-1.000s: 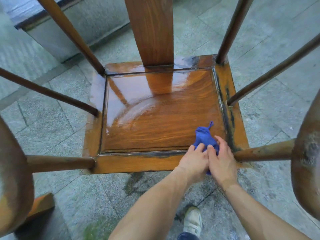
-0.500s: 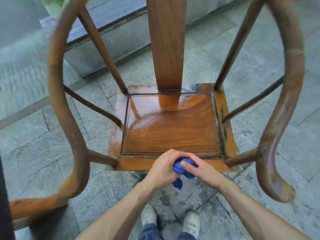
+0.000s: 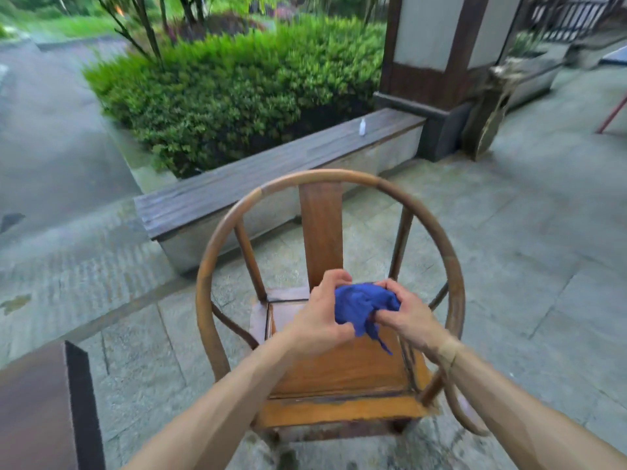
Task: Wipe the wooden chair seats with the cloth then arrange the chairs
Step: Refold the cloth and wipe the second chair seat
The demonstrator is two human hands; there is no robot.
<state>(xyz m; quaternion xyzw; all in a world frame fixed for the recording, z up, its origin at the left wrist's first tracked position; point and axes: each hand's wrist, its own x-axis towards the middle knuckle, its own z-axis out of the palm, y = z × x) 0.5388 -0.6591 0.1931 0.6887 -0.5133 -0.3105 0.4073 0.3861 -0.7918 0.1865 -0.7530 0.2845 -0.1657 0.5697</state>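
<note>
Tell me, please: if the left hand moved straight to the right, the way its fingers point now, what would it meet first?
The blue cloth, which the left hand already holds. Directly behind it is the right hand, gripping the same cloth from the other side.

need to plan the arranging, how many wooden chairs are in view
1: the round-backed chair directly in front, under both hands. Others may lie outside the frame.

Outdoor daylight, grey stone paving (image 3: 529, 232), long wooden-topped bench (image 3: 271, 171) with a small white bottle (image 3: 362, 127) on it, green hedge (image 3: 237, 79) behind, dark-framed pillar (image 3: 437, 52) at right, road (image 3: 44, 130) at left, dark tabletop corner (image 3: 37, 401) at lower left
</note>
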